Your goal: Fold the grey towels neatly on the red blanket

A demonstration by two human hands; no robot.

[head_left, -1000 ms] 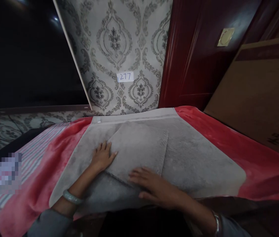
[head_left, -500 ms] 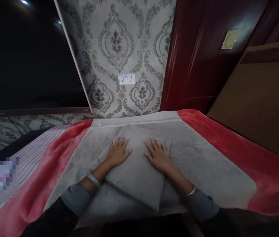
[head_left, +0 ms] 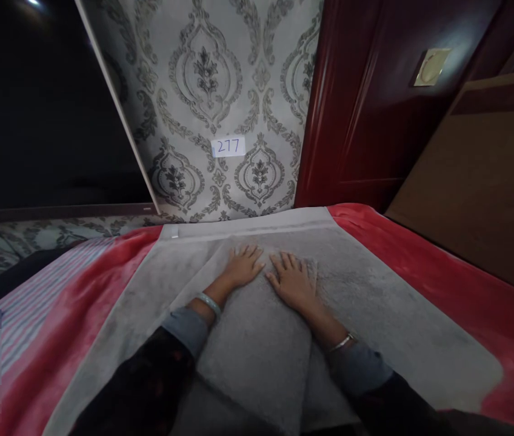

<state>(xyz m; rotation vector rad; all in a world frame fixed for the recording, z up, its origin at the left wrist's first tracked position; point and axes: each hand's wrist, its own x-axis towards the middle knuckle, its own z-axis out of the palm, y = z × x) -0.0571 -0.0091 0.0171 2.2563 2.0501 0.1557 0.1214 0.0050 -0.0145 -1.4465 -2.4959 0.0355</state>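
A folded piece of grey plush fabric (head_left: 257,339) lies at an angle on a larger grey plush cloth (head_left: 375,315). Flat on the upper left part of the folded piece rests my left hand (head_left: 242,266), fingers spread and pointing forward. My right hand (head_left: 294,282) lies flat on its upper right part, fingers also apart. Only a small gap separates the two hands. Neither holds anything. My forearms cover some of the fold's side edges.
Red plush fabric (head_left: 448,266) spreads under the grey cloth on both sides, with striped cloth (head_left: 61,278) at the left. Behind stand a patterned wall (head_left: 257,72) with a paper label (head_left: 228,146), a dark screen (head_left: 48,109), a red door (head_left: 352,109) and a large cardboard box (head_left: 484,169).
My left hand has slid right and slightly forward over the folded fabric, closer to my right hand. The right hand stays nearly in place. The view has shifted a little.
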